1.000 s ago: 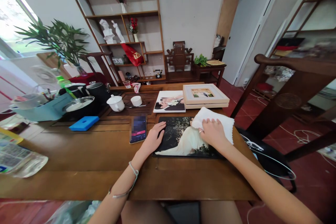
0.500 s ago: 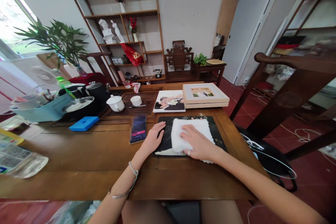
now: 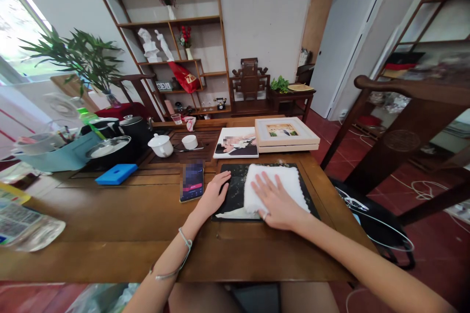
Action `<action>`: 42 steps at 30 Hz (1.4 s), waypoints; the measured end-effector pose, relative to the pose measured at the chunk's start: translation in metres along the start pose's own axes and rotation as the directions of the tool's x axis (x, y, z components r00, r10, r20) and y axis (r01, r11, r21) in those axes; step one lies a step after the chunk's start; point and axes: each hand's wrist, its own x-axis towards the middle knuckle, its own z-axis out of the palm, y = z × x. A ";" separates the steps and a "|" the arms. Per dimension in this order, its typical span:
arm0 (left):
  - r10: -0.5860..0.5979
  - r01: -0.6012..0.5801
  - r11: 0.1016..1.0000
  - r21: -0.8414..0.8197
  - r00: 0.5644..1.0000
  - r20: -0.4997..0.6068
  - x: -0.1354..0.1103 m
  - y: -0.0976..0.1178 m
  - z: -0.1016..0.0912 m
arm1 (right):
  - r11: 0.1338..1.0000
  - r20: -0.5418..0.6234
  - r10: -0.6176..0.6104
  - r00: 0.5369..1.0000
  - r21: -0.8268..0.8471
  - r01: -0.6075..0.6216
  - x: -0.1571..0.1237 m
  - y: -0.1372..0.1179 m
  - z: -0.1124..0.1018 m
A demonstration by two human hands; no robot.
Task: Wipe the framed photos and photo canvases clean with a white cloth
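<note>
A dark photo panel lies flat on the wooden table in front of me. Over its right part is a folded white cloth, hiding most of the picture. My right hand rests flat on the cloth with its fingers spread. At the panel's left edge, my left hand touches it with the fingers stretched out, holding nothing. Just left of that hand lies a phone with its screen lit.
Behind the panel lie a white photo board and stacked pale wooden frames. Leftward are a white lidded bowl, a small white cup, a blue block and a clear bottle. A wooden chair stands right.
My right hand has slid the cloth a little to the right across the panel, and its fingers have spread flatter. My left hand has stayed at the panel's left edge.
</note>
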 end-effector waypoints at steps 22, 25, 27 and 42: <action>0.006 -0.006 1.000 0.008 1.000 -0.002 -0.001 0.002 0.000 | 0.971 0.040 0.235 0.971 -0.046 -0.233 -0.007 -0.019 0.002; 0.000 0.000 1.000 0.008 1.000 0.006 -0.001 0.002 -0.001 | 0.999 -0.033 0.051 0.998 -0.014 -0.051 -0.017 -0.045 0.007; -0.003 0.003 1.000 0.009 1.000 0.009 -0.001 0.003 -0.001 | 1.000 -0.028 0.028 0.999 0.009 -0.028 -0.016 -0.044 0.007; 0.001 -0.001 1.000 0.009 1.000 0.011 0.000 0.002 0.000 | 0.868 0.098 0.490 0.866 -0.146 -0.475 -0.003 0.014 -0.014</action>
